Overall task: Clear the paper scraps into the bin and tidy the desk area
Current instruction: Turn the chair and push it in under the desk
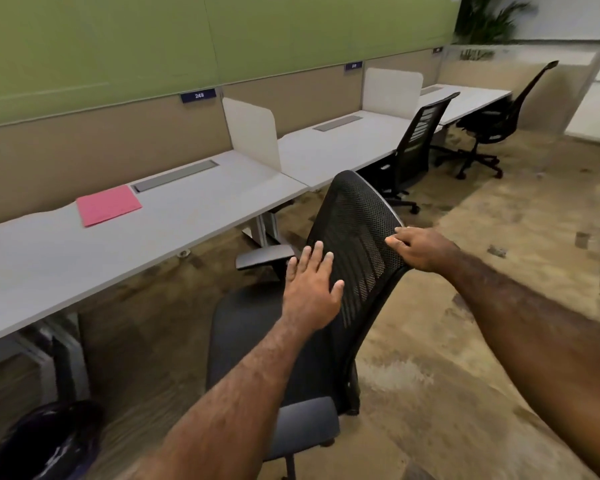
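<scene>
A black mesh office chair (352, 216) stands in front of me, pulled away from the long grey desk (84, 251). My right hand (421, 247) grips the right edge of the chair's backrest. My left hand (312, 289) lies flat on the mesh backrest with fingers spread, holding nothing. A pink folder (108, 204) lies on the desk by a grey cable flap. A bin with a dark liner (45, 441) stands on the floor under the desk at bottom left. No paper scraps show on the desk.
White dividers (253, 131) split the desk into places. Two more black chairs (416, 140) (496, 123) stand further right along the desk. Patterned carpet spreads to the right. A tan and green partition backs the desk.
</scene>
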